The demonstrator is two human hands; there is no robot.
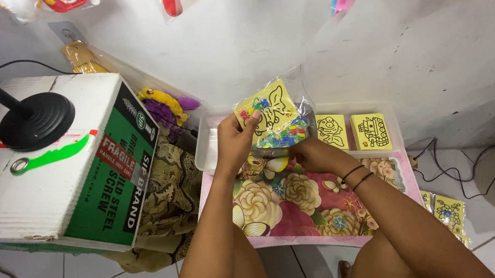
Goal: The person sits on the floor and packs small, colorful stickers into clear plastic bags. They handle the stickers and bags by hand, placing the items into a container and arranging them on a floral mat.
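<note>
One big cardboard box [61, 165], white w/ a green side, sits far left, a black round stand base [37, 121] on top of it. Next in size, a pink floral-print desk [300, 205] lies in front of the person, both forearms over it. Behind it, against the wall, a clear plastic tray [208, 151] holds two yellow picture cards [353, 131] side by side w/ black line drawings. More yellow cards in bags [448, 211] lie on the floor, right of the desk. Held over the tray's front edge: a yellow card in a clear plastic bag [275, 119] w/ small multicolour bits inside. Left hand [235, 143] pinches the bag's left edge, thumb & fingers closed on it. Right hand [313, 154] grips the bag's bottom right, fingers curled under; two dark bands on that wrist.
</note>
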